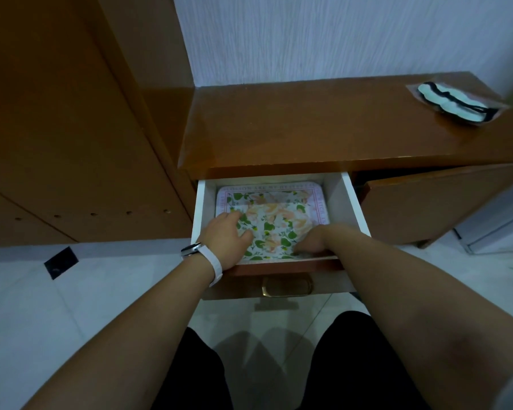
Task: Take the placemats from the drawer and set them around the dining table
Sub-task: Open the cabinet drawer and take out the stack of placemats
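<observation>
At frame centre, the left hand (230,242) lies flat and the right hand (310,242) curls, grip unclear, on floral placemats (274,220) in the open drawer (348,199).

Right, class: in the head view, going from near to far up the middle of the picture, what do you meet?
Knees → brass handle → drawer front → placemats → cabinet top → wall.
</observation>
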